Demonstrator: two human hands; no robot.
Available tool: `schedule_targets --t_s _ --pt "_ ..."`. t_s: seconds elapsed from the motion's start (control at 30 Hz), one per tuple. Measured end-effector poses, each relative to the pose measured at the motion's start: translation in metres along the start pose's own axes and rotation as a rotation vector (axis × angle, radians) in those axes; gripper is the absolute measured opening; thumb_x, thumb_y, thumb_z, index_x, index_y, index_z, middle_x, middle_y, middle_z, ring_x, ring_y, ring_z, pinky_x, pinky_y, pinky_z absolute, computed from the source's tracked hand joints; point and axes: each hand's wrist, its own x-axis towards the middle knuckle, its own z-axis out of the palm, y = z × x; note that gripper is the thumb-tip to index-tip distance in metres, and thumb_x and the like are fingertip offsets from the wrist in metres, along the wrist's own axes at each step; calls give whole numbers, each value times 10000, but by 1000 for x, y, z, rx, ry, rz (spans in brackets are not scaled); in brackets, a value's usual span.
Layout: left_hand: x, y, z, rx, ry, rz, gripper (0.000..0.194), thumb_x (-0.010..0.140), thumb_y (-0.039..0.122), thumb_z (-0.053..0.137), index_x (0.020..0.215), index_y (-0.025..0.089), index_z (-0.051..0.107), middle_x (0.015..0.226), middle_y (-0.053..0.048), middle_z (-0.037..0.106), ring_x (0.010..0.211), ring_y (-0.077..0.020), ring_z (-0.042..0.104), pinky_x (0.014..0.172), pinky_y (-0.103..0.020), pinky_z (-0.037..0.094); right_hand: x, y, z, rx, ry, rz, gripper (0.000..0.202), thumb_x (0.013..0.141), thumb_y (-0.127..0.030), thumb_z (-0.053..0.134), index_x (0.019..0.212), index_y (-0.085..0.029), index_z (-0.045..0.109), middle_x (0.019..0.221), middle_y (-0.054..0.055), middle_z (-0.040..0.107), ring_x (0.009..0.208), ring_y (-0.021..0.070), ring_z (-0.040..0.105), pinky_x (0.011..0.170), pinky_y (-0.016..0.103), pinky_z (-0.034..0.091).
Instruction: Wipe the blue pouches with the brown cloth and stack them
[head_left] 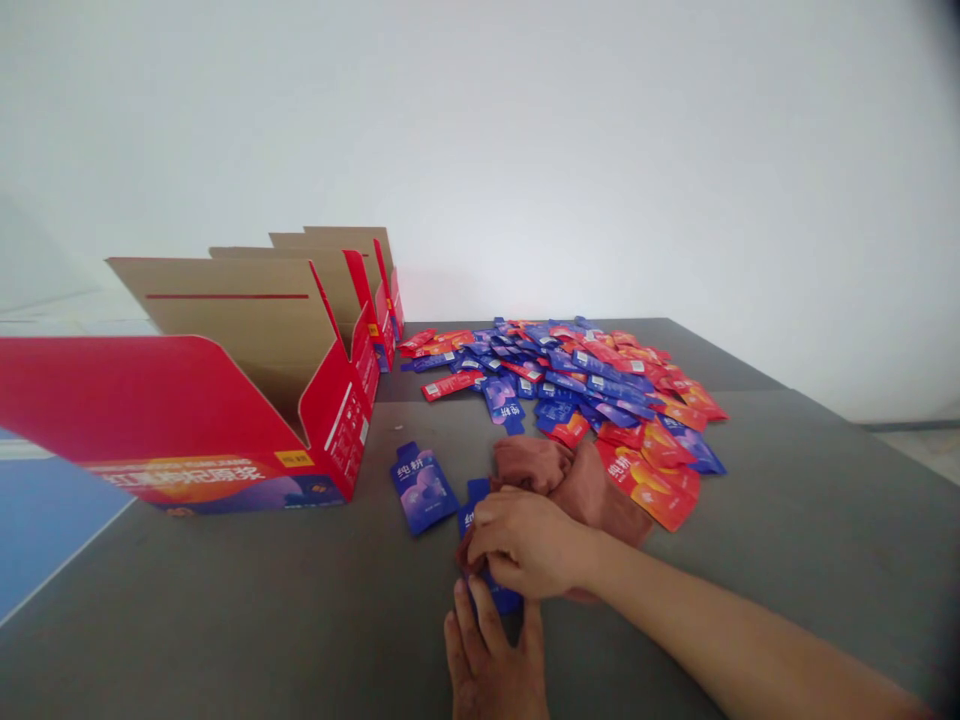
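A blue pouch point(504, 598) lies flat on the grey table, partly covered by both hands and a cloth. My left hand point(495, 660) rests with spread fingers on the pouch's near end. Bunched in the closed fingers of my right hand point(525, 542) is part of a reddish-brown cloth point(604, 500), pressed against the pouch; the rest of the cloth spreads out behind and to the right. Another blue pouch point(424, 488) lies by itself to the left, printed side up.
A heap of blue and red pouches point(555, 365) covers the table's far middle, with some red pouches point(652, 475) beside the cloth. Open red cardboard boxes point(341, 420) stand in a row at the left. A pale wall point(562, 160) rises behind.
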Motion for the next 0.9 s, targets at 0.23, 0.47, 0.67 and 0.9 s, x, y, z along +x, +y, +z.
schedule_targets --t_s 0.23,0.47,0.67,0.9 --pt "1 0 -1 -7 11 -8 561 712 13 630 1131 386 624 1202 -207 603 1117 -405 546 854 -507 502 9 28 -8 -97 59 245 264 819 -139 477 949 -208 696 881 35 632 801 158 571 723 266 383" --pt "0 0 0 -72 22 -40 497 733 103 658 1132 398 622 1204 -181 608 1128 -388 544 872 -523 491 -3 19 -9 -43 140 125 287 775 -102 481 941 -213 686 864 24 633 830 162 569 774 284 382" --pt "0 1 0 -43 14 -26 422 713 181 705 1084 378 659 1170 -184 630 1122 -399 543 867 -517 493 0 5 -2 34 3 11 281 762 -116 500 946 -220 685 882 15 645 848 157 577 781 264 398" --pt "0 1 3 -2 -16 -20 461 747 139 655 1135 386 626 1199 -158 618 1127 -371 548 876 -523 489 8 36 -9 -128 55 286 269 820 -130 479 970 -204 690 895 42 640 861 171 579 772 280 385"
